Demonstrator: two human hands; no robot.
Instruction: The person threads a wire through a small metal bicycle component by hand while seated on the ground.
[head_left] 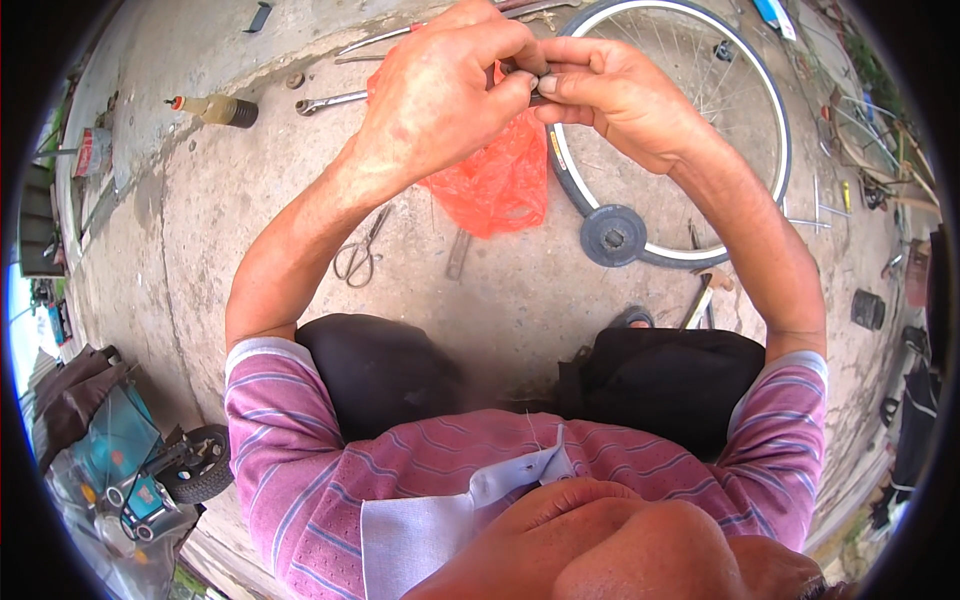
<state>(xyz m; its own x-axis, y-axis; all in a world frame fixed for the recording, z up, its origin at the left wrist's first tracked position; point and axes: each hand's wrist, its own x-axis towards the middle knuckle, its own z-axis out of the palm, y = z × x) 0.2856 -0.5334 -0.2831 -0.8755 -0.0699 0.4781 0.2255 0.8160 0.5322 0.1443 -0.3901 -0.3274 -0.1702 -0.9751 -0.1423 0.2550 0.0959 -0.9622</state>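
Raised in front of me, my left hand (440, 95) and my right hand (625, 95) meet fingertip to fingertip. Between their thumbs and forefingers they pinch a small dark part (540, 78), mostly covered by the fingers, so its kind does not show. Behind and below the hands a crumpled red plastic bag (490, 190) lies on the concrete. A bicycle wheel (780, 130) with a dark tyre and white band lies flat under my right hand and forearm. On its near edge rests a dark round disc (613, 236) with a central hole.
Scissors (358, 255), a wrench (335, 102) and a flat metal strip (459, 255) lie on the ground. A bottle (212, 110) of dark liquid lies at the far left. Near my right knee is a hammer (705, 292). A small vehicle's black tyre (195, 463) stands at the lower left.
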